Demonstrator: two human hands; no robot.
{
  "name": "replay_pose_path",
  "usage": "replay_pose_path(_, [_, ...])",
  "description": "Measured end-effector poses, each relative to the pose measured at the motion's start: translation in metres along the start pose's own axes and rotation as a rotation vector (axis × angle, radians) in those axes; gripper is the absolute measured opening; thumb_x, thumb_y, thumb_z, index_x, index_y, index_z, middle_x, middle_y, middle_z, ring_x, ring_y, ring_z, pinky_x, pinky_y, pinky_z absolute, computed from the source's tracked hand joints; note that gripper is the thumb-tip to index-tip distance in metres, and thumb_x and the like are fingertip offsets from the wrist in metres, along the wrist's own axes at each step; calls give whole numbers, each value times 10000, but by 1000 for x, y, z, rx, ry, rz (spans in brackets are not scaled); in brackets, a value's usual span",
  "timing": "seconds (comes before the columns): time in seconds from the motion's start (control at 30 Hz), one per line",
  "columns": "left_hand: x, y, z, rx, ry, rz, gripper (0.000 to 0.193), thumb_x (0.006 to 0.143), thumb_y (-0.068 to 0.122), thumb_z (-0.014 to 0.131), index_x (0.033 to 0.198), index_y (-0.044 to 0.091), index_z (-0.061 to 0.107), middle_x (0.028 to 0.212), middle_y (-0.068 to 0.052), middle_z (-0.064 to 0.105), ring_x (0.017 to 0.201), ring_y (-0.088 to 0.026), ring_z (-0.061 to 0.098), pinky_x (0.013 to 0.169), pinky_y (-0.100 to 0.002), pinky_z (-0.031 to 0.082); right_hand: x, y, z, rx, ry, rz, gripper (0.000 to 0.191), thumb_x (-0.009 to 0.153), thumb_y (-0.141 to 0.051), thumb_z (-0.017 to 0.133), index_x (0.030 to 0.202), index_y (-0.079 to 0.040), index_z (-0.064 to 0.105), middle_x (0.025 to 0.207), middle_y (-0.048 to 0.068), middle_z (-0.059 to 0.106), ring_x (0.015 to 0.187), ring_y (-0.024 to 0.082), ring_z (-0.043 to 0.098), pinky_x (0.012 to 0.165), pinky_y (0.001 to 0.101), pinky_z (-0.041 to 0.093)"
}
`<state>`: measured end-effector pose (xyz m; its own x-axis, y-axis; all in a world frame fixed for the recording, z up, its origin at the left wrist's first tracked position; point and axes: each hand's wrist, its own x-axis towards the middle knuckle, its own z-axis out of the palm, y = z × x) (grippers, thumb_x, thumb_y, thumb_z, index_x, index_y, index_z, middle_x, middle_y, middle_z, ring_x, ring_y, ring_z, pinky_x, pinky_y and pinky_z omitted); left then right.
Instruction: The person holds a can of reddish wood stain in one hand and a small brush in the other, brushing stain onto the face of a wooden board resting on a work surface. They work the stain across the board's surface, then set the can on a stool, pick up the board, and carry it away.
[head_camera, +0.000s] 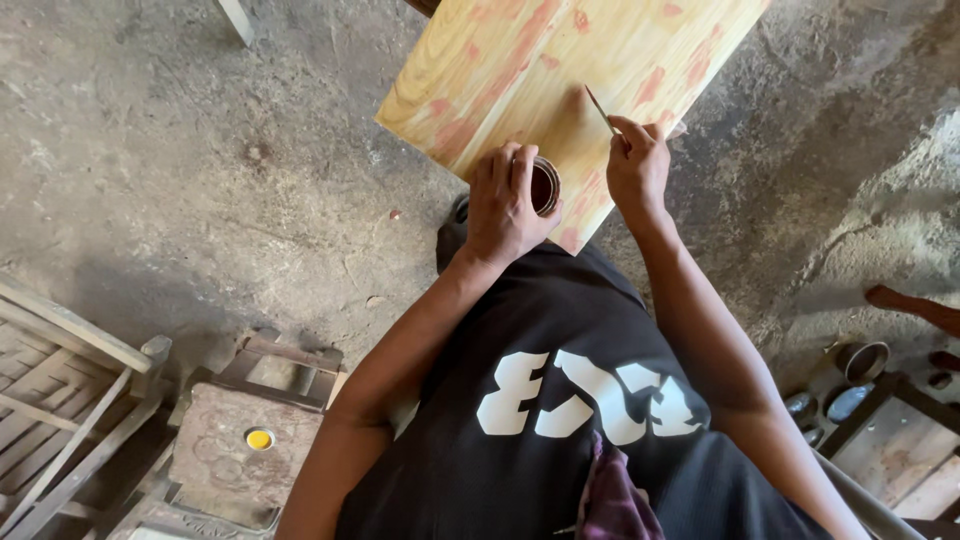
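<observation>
My left hand (503, 205) grips a small round tin (544, 186) with dark reddish paste inside, held at the near edge of a pale wooden board (520, 60). The board carries several reddish-pink patches. My right hand (638, 165) pinches a thin flat stick-like tool (600, 108) whose tip rests on the board's surface, just right of the tin. Both hands work over the board's near corner, a few centimetres apart.
Below is a rough concrete floor (200, 170). A carved wooden piece with a small yellow lid (259, 439) lies at lower left beside slatted wooden furniture (60, 390). Small tins and jars (860, 362) stand on a wooden frame at lower right.
</observation>
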<state>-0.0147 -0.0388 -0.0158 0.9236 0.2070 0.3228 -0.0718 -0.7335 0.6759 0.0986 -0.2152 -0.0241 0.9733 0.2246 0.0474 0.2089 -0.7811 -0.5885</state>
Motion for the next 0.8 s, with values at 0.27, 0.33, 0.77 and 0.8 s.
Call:
replay_pose_path(0.27, [1,2,4,-19,-17,9,708,753,226,866,1311,12,486,1230,-213,573,1148,-392,574,1022,-490,475,-2,-10,5,-60,-5,-54,332,904,-42,750,1225,-119,781,985,145,587,856,298,618,760,396,527])
replay_pose_path(0.33, [0,2,4,-27,-12,10,711,754,226,863,1313,5,484,1231,-216,576,1148,-393,576,1020,-484,477,2,-11,-1,-96,-35,-41,351,898,-40,751,1238,-123,782,978,133,579,872,296,605,776,397,524])
replay_pose_path(0.77, [-6,-1,-7,-27,2,20,717,747,236,866,1309,0,487,1254,-239,577,1151,-403,580,1020,-485,479,-13,-8,-8,-89,-71,-184,305,963,-24,690,1223,-142,797,940,109,589,925,271,586,834,392,511])
replay_pose_path(0.8, [-7,-1,-7,-25,9,25,723,741,238,866,1307,-3,487,1252,-243,575,1147,-407,578,1018,-485,479,-13,-10,-8,-95,-78,-140,305,977,-29,679,1230,-153,796,932,106,584,903,262,583,810,385,511])
